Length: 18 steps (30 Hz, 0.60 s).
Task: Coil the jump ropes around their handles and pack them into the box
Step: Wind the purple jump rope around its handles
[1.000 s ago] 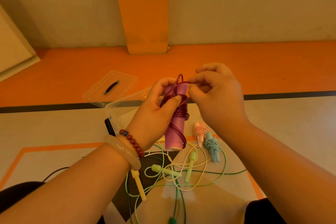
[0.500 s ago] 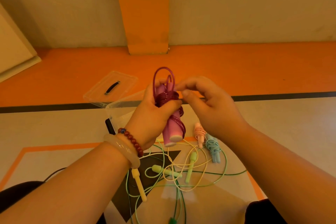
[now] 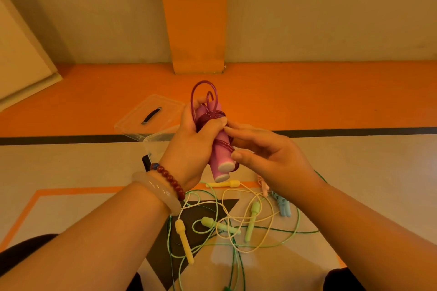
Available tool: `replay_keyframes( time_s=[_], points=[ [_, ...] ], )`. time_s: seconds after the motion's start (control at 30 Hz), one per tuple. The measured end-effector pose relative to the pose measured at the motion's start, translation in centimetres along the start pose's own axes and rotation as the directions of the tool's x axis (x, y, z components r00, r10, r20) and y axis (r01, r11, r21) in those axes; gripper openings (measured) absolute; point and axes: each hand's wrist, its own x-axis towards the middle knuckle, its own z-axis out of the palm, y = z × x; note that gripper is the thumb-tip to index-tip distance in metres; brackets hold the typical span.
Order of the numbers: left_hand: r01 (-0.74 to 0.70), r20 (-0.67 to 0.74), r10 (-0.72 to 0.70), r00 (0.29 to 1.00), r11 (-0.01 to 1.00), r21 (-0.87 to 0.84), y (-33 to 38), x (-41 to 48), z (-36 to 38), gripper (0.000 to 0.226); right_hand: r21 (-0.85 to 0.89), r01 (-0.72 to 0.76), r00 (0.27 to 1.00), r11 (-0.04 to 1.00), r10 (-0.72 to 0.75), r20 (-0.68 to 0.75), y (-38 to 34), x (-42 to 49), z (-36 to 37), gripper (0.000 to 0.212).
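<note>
Clear plastic lid [image 3: 151,113] lies on the floor at left, with the open box [image 3: 155,142] just beside it and partly behind the left hand [image 3: 196,139]. Its fingers curl round the pink handles [image 3: 221,149], held above the floor, the thumb pressing the purple rope [image 3: 210,117] coiled on them. The right hand [image 3: 267,151] pinches the lower coil between thumb and forefinger. Below, loose ropes [image 3: 251,220] tangle, and a blue bundle [image 3: 282,205] lies at right.

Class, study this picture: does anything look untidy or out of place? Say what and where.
Yes. The yellow and green ropes lie uncoiled in one tangle on the floor. Two loops of the purple rope stick up loose above the pink handles in the left hand.
</note>
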Motion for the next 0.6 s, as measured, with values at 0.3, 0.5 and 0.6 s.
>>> replay_keyframes(
  time_s=[0.3,0.5,0.6],
  points=[
    [0.07,0.09,-0.067,0.994,0.997,-0.031,-0.44,-0.68,0.65,0.044,-0.075,-0.013,0.982,0.997,-0.002,-0.191,0.11,0.19,0.07,0.023],
    [-0.006,0.149,-0.005,0.989,0.997,0.071,-0.41,-0.47,0.37,0.058,-0.145,-0.05,0.973,0.988,0.016,-0.228,0.07,0.22,0.02,0.016],
    [-0.043,0.135,0.027,0.99,0.992,0.121,-0.34,-0.02,0.05,0.054,-0.113,-0.098,0.977,0.989,0.073,-0.203,-0.02,0.3,0.24,0.011]
  ],
)
